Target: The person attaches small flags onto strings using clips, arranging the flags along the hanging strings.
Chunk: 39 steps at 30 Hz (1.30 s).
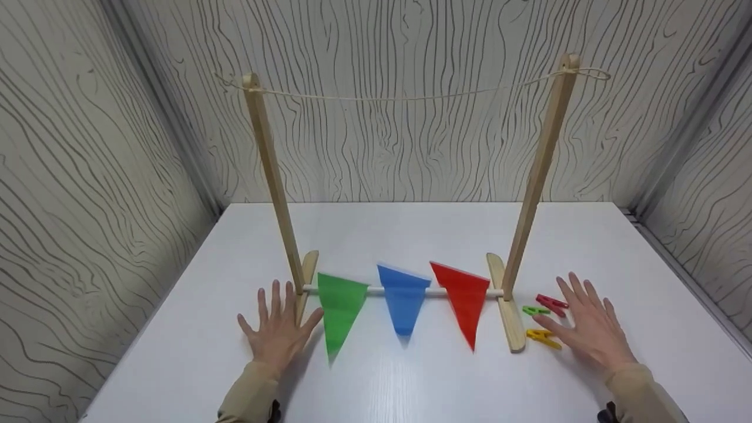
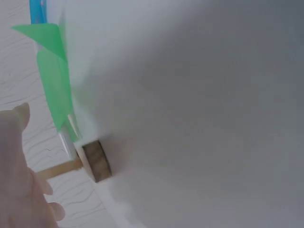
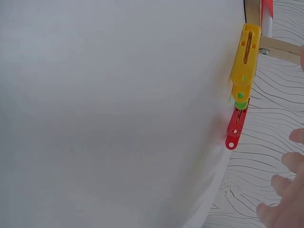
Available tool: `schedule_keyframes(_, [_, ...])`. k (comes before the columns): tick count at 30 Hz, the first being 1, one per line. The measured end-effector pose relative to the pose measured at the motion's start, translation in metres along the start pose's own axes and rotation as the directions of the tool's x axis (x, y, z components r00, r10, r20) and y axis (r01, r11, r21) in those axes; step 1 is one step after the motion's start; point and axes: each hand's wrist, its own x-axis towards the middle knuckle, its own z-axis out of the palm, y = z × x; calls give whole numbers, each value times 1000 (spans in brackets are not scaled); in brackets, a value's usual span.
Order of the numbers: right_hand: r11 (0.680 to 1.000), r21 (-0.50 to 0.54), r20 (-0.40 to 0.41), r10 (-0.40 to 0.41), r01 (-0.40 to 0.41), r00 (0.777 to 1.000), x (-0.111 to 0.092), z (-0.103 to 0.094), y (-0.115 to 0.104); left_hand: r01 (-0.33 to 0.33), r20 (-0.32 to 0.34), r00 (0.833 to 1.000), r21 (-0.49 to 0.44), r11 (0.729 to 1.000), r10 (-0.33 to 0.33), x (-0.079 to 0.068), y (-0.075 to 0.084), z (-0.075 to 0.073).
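My left hand (image 1: pixel 276 332) is spread flat, palm down, by the stand's left foot, its thumb close to the green pennant (image 1: pixel 341 308). On the other side my right hand (image 1: pixel 590 329) is also spread, nearest to a red clothespin (image 1: pixel 552 305), a green clothespin (image 1: pixel 536 311) and a yellow clothespin (image 1: pixel 544 338). Neither hand holds anything. A blue pennant (image 1: pixel 403 299) and a red pennant (image 1: pixel 464 299) lie alongside the green one over the stand's white rod (image 1: pixel 435 291). In the right wrist view the yellow clothespin (image 3: pixel 245 61) partly hides the green one.
Two wooden posts (image 1: pixel 273 176) rise from flat wooden feet (image 1: pixel 511 326). A thin string (image 1: pixel 382 98) sags between their tops, with a loop past the right post. The white table (image 1: pixel 382 235) is bounded by wood-grain patterned walls (image 1: pixel 382 147) at the back and sides.
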Motion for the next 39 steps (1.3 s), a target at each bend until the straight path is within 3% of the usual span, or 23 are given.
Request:
schedule_keyframes(10, [998, 69, 32, -7, 5, 999, 4, 0, 3, -33, -6, 999, -35, 999, 33, -5, 30, 2])
schedule_keyframes(19, [993, 121, 41, 1, -6, 999, 5, 2, 3, -88, -73, 993, -6, 996, 88, -9, 58, 17])
schedule_keyframes(23, [990, 136, 45, 17, -23, 999, 3, 3, -1, -114, -55, 992, -41, 993, 112, -10, 71, 23])
schedule_keyframes(33, [985, 172, 7, 26, -26, 1000, 3, 4, -5, -245, -65, 969, -118, 962, 239, -8, 109, 42])
schedule_keyframes(39, [976, 212, -12, 43, -40, 999, 6, 4, -2, -280, -52, 960, -166, 946, 275, -5, 129, 54])
